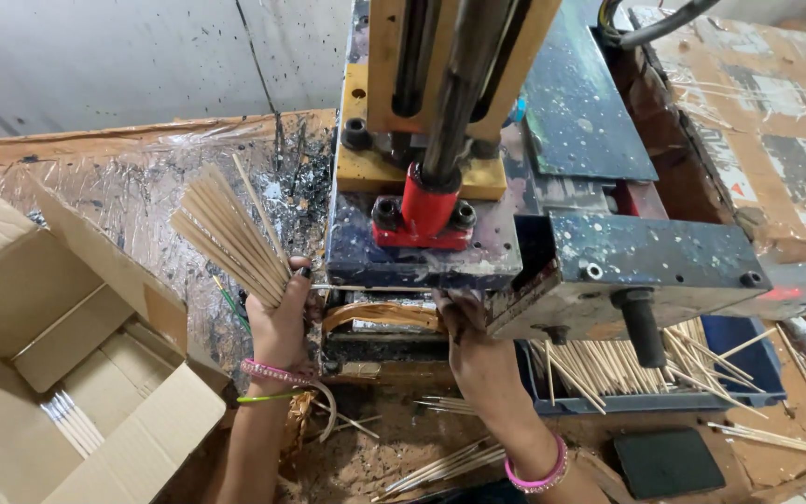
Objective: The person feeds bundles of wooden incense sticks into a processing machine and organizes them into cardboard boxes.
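Left hand [280, 317] grips fanned sticks [228, 233] left of press [440, 187]; light, thin, brittle, best held low as a bundle. Right hand [478, 359] reaches under press, fingers hidden, grip unclear.

A single head-worn view looks steeply down from above and close behind both hands: the left hand [277, 322] sits left of centre, the right hand [478, 359] just right of it, the machine [440, 187] directly beyond them, filling the upper frame.
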